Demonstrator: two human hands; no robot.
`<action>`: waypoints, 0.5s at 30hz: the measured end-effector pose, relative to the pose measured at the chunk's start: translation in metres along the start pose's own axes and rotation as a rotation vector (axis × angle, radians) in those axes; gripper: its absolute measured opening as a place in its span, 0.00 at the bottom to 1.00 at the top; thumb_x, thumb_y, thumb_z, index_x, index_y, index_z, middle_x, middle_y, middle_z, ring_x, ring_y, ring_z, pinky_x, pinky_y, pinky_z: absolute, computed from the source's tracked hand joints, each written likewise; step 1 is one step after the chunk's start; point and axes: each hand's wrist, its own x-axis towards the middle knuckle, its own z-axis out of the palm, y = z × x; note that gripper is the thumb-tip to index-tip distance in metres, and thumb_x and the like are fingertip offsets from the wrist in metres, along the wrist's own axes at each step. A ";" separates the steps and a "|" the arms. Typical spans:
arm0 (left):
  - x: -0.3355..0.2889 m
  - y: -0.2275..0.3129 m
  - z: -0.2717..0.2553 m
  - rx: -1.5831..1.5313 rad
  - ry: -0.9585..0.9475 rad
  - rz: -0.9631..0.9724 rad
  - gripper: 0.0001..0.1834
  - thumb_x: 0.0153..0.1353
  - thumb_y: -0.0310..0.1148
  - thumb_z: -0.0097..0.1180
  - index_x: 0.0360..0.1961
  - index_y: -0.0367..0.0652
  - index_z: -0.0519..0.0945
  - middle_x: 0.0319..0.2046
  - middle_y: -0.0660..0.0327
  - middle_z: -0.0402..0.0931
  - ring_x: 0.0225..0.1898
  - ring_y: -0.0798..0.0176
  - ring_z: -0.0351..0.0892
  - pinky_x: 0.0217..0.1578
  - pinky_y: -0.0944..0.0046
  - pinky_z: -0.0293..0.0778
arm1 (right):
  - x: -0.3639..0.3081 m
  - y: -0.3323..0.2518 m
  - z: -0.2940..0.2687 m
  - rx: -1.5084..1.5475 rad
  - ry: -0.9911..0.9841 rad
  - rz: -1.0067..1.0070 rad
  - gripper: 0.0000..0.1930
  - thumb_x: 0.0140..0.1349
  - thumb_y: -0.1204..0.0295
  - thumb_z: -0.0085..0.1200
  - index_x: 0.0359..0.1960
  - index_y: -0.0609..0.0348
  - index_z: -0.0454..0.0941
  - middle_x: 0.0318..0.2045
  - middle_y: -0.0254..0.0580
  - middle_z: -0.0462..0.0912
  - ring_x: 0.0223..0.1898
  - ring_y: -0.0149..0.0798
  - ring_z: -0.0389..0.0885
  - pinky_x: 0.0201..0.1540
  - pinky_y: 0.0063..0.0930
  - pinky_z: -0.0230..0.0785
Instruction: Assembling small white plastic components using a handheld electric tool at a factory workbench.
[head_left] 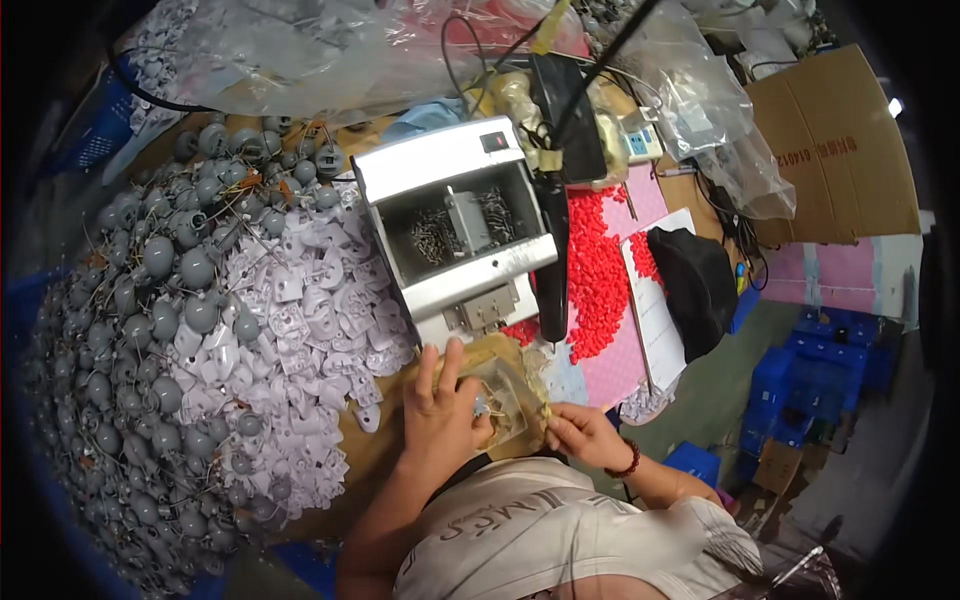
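Note:
Close to my body lies a clear plastic block (517, 408) edged with yellowish tape. My left hand (438, 412) reaches over its left side. Its thumb and index finger close around a small grey piece (480, 405), mostly hidden, while the other visible fingers point away from me. On the block's right side, my right hand (585, 434) has its fingers pinched together by the taped edge; whatever they hold is too small to tell. Just beyond stands a silver screw feeder (400, 163) with loose screws in its bin. A black electric screwdriver (553, 285) hangs upright along its right side.
Grey round lamp-holder-like parts with wires (160, 258) heap up at left, beside many white plastic pieces (318, 310). Small red parts (597, 285) lie on a pink sheet at right, near a black cloth (695, 290). A cardboard box (830, 150) and blue bins (825, 365) stand farther right.

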 end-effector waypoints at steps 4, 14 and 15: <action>0.001 0.006 -0.007 0.016 -0.028 -0.021 0.21 0.38 0.37 0.71 0.37 0.47 0.83 0.71 0.47 0.50 0.74 0.38 0.38 0.69 0.43 0.54 | 0.003 0.000 -0.008 -0.050 0.061 -0.108 0.12 0.75 0.70 0.46 0.50 0.65 0.77 0.23 0.28 0.75 0.26 0.20 0.72 0.29 0.18 0.66; 0.002 0.021 -0.012 0.078 -0.059 -0.038 0.19 0.39 0.36 0.70 0.36 0.45 0.82 0.73 0.43 0.47 0.75 0.35 0.37 0.69 0.41 0.54 | 0.007 0.008 -0.017 -0.383 0.196 -0.441 0.12 0.69 0.74 0.51 0.51 0.68 0.78 0.23 0.46 0.80 0.24 0.33 0.78 0.30 0.28 0.71; 0.002 0.023 -0.013 0.079 -0.073 -0.048 0.20 0.39 0.36 0.70 0.36 0.45 0.82 0.73 0.42 0.46 0.75 0.34 0.37 0.69 0.41 0.54 | 0.006 0.008 -0.020 -0.396 0.204 -0.460 0.13 0.69 0.74 0.51 0.51 0.68 0.78 0.23 0.46 0.80 0.24 0.33 0.78 0.31 0.28 0.71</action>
